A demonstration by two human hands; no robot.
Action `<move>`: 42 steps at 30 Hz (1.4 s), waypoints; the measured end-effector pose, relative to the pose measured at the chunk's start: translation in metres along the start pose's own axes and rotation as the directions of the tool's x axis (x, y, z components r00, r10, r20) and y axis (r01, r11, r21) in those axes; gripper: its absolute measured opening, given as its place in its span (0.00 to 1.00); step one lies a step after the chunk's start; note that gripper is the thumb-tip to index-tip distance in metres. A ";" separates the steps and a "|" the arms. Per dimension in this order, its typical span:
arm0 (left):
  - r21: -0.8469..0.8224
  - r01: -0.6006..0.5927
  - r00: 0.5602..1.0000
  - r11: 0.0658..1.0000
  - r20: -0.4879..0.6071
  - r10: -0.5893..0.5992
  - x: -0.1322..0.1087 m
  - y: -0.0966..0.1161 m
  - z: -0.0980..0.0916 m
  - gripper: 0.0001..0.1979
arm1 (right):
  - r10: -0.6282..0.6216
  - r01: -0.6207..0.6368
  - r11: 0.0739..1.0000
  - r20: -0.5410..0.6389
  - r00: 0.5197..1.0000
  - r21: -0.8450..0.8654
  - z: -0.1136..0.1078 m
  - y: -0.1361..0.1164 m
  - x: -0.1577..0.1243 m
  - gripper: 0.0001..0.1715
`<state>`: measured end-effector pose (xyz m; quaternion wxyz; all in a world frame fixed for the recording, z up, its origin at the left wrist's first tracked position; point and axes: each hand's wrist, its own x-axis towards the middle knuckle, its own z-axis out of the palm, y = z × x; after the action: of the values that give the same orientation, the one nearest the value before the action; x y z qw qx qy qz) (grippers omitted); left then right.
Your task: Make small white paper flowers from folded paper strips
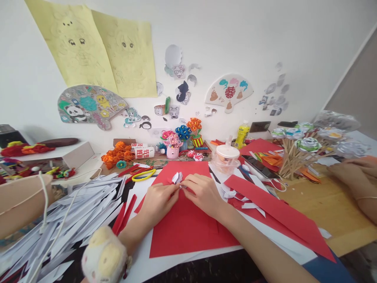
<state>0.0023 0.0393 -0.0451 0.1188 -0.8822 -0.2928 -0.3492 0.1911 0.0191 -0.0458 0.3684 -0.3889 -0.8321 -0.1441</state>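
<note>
My left hand (pixel 156 201) and my right hand (pixel 203 193) meet over a red sheet of paper (pixel 182 236). Fingertips of both hands pinch a small piece of folded white paper (pixel 177 178), whose crumpled top sticks up between them. Its lower part is hidden by my fingers. Left of my left hand are yellow-handled scissors (pixel 143 175) and red paper strips (pixel 127 214). A pale plush toy (pixel 103 255) is against my left forearm. Beyond my right hand, white paper scraps (pixel 229 193) lie by a long folded red paper (pixel 279 214).
A heap of white paper strips (pixel 85 208) covers the left side. Behind the hands stand a lidded cup (pixel 227 153), a yellow bottle (pixel 242 134) and several craft flowers (pixel 183 133). At right are paper flowers on sticks (pixel 308 145) and another person's hands (pixel 350 177).
</note>
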 end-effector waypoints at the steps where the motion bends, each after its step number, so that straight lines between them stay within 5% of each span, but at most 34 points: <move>1: 0.006 -0.018 1.000 1.000 0.016 0.018 0.000 -0.001 -0.001 0.12 | -0.015 0.015 1.000 -0.005 1.000 -0.008 0.000 0.000 0.000 0.07; 11: 0.082 -0.154 0.987 0.985 0.068 0.148 0.001 -0.005 -0.005 0.12 | -0.065 0.065 0.998 -0.004 0.998 0.008 -0.001 0.002 0.001 0.09; 42: 0.123 -0.115 0.991 0.986 0.076 0.106 0.002 0.003 -0.007 0.11 | -0.053 0.053 0.998 -0.004 0.999 0.027 -0.001 0.001 0.000 0.09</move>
<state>0.0013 0.0347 -0.0384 0.1838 -0.8992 -0.2689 -0.2922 0.1921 0.0198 -0.0451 0.3709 -0.3614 -0.8434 -0.1430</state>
